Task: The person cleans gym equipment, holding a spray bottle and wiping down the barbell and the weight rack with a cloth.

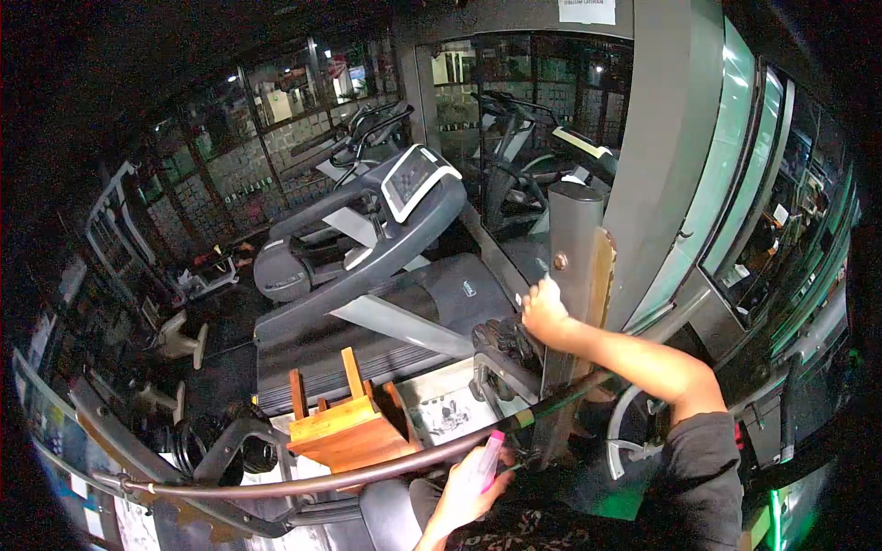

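Note:
My left hand [464, 496] is closed around a slim pink bottle [489, 464] with a darker pink top, just below a long curved metal bar [367, 466]. My right arm reaches forward over the bar. At its end my right hand [544, 314] is curled against the side of an upright grey machine post [575, 230]. A small white bit shows at its fingers, but what it holds is too small to make out. A round bolt [560, 262] sits on the post just above that hand.
A wooden stool [344, 427] lies tipped beyond the bar. Behind it stands a treadmill [367, 248] with a console. A mirror and windows line the back, and a grey pillar [657, 156] rises at right. Weight plates [197, 445] hang at lower left.

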{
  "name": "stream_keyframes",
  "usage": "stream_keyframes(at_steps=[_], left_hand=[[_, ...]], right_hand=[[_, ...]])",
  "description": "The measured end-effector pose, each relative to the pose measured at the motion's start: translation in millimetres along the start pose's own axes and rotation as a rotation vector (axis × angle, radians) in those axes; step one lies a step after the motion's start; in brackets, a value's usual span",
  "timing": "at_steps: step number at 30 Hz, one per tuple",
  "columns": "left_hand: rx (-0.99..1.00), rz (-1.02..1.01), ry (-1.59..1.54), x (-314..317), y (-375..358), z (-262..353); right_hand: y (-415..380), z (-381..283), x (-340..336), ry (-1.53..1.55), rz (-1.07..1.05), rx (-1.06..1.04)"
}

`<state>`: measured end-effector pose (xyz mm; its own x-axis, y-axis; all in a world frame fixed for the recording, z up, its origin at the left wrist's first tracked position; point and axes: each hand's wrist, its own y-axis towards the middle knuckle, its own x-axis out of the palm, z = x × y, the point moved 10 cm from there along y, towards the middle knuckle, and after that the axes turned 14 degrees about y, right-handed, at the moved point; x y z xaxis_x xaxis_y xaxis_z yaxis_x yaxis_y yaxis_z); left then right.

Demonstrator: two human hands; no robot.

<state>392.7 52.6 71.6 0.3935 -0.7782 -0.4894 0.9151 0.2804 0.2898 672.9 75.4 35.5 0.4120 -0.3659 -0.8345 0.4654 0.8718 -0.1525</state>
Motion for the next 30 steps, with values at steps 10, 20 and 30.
stream_keyframes(at_steps=[10, 20, 30], left_hand=[[0.058, -0.014, 0.103, -2, 1, 10], [0.116, -0.15, 0.043, 38, 12, 23], [0.076, -0.03, 0.029, 23, 4, 27]], right_hand=[[5, -94, 112, 0.637, -0.576, -0.548], [-8, 8, -32, -0.347, -0.062, 0.085], [-12, -87, 48, 0.618, -0.477, -0.575]])
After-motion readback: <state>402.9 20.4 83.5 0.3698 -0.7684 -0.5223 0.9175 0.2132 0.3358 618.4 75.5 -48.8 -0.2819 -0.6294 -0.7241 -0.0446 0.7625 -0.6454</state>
